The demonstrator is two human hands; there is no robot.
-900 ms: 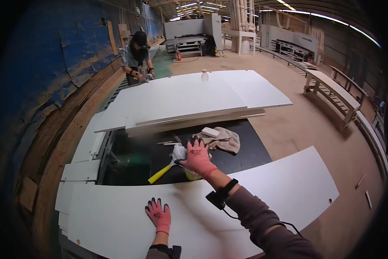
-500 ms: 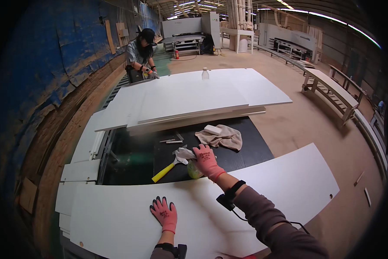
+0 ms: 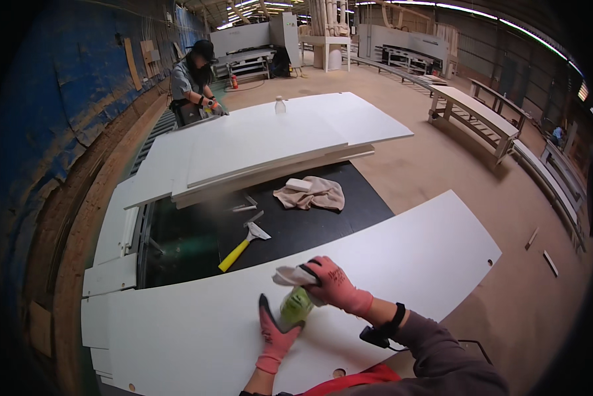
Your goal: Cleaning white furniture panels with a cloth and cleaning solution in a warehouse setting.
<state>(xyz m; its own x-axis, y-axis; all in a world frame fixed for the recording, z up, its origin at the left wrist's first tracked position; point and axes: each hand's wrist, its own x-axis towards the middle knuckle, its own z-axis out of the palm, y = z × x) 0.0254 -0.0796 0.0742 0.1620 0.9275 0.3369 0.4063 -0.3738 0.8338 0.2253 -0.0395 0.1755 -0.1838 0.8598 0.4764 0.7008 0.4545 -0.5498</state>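
Observation:
My right hand, in a pink glove with dark fingertips, is closed round the top of a green-and-clear bottle. A whitish, cloth-like piece sticks out from the same grip; its exact kind is unclear. My left hand, gloved alike, has its thumb and fingers spread about the bottle's lower end; whether it presses on it I cannot tell. Both hands are over a large white panel. Beyond its far edge lies a scraper with a yellow handle, on a black surface.
A beige cloth with a white block lies farther back. Stacked white panels carry a clear bottle. Another person works at their far left end. A long bench stands at the right.
My right hand has lifted the bottle and whitish piece off the black surface and brought them nearer, over the panel. My left hand has risen from lying flat to the bottle. The view has shifted.

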